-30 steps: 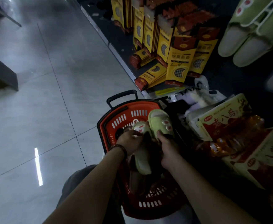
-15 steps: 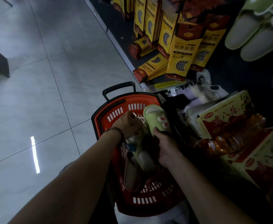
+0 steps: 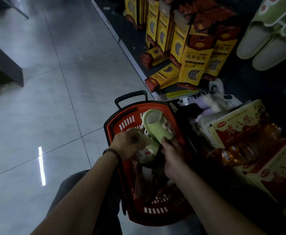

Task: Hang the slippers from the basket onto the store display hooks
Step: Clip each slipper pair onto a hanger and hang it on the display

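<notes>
The red basket (image 3: pixel 116 122) stands on the tiled floor (image 3: pixel 54 99) at the near middle, its black handle (image 3: pixel 132 97) at the far end, just beside the low shelf (image 3: pixel 250 85) on its right. Both grips are over its far half. The right grip (image 3: pixel 172 158) pinches the near end of a green slipper (image 3: pixel 155 128), thumb at the edge. The slipper rises from the grip toward the far side, tilted, its opening turned far-left, with red and white trim on its right side. The left grip (image 3: pixel 128 146), a bead bracelet (image 3: pixel 112 152) at its wrist, is curled round a second slipper (image 3: pixel 151 145). This paler green one lies just left of and below the first and touches it, and a white and red ornament shows below the fingers. Between the two slippers some white plastic shows, too small to tell what it is. Deeper in the basket lie dark things that the dim light hides. On the shelf to the right lie red and yellow cartons (image 3: pixel 240 129) and, farther off, a plastic bag (image 3: pixel 215 97). Beyond them stand tall yellow boxes (image 3: pixel 194 63), some fallen flat. At the far right a hung pair (image 3: pixel 265 39) of green slippers shows its pale soles, well apart from both grips.
</notes>
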`<action>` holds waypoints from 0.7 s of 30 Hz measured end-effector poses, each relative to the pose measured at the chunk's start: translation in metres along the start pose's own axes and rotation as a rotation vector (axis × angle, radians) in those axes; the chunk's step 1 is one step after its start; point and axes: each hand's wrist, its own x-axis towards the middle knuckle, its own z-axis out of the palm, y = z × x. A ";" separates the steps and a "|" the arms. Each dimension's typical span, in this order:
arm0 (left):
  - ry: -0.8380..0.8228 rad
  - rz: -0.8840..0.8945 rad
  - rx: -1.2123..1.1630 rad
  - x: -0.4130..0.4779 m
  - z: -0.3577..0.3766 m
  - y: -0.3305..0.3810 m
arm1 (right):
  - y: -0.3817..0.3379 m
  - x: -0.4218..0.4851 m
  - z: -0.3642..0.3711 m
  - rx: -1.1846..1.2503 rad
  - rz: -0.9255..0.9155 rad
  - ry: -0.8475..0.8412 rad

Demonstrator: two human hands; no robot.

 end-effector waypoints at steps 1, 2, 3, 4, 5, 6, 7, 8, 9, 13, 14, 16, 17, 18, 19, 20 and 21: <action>0.000 0.013 -0.024 -0.003 0.000 -0.001 | -0.002 -0.003 0.000 0.022 0.019 -0.046; 0.005 0.026 -0.040 -0.007 0.000 0.000 | -0.004 -0.005 0.001 0.051 0.041 -0.080; 0.011 0.029 -0.051 -0.010 -0.001 0.001 | -0.006 -0.008 0.001 0.081 0.057 -0.111; 0.015 0.030 -0.063 -0.013 -0.001 0.002 | -0.008 -0.011 0.001 0.106 0.068 -0.128; 0.017 0.034 -0.066 -0.016 -0.002 0.003 | -0.008 -0.012 0.001 0.126 0.072 -0.136; 0.018 0.035 -0.080 -0.020 -0.003 0.004 | -0.008 -0.013 -0.001 0.124 0.057 -0.139; 0.010 0.030 -0.105 -0.023 -0.004 0.006 | -0.009 -0.015 -0.002 0.108 0.027 -0.141; -0.009 0.025 -0.160 -0.028 -0.004 0.009 | -0.009 -0.017 -0.004 0.081 -0.006 -0.132; -0.030 0.022 -0.221 -0.032 -0.003 0.011 | -0.008 -0.019 -0.005 0.061 -0.040 -0.121; 0.132 0.046 -0.376 -0.048 0.001 0.019 | -0.008 -0.025 -0.001 0.017 -0.141 -0.096; 0.179 0.042 -0.434 -0.049 0.002 0.018 | -0.008 -0.027 0.001 0.009 -0.158 -0.104; 0.235 0.019 -0.563 -0.050 0.002 0.017 | -0.008 -0.028 0.004 -0.029 -0.196 -0.122; 0.232 0.020 -0.634 -0.050 0.000 0.017 | -0.007 -0.030 0.005 -0.047 -0.214 -0.145; 0.212 0.027 -0.714 -0.051 -0.002 0.017 | -0.006 -0.032 0.006 -0.059 -0.223 -0.169; 0.181 0.034 -0.776 -0.050 -0.003 0.016 | -0.006 -0.034 0.006 -0.066 -0.234 -0.189; 0.153 0.045 -0.813 -0.049 -0.006 0.017 | -0.006 -0.036 0.006 -0.066 -0.245 -0.207; 0.134 0.053 -0.834 -0.048 -0.007 0.017 | -0.007 -0.037 0.006 -0.067 -0.258 -0.221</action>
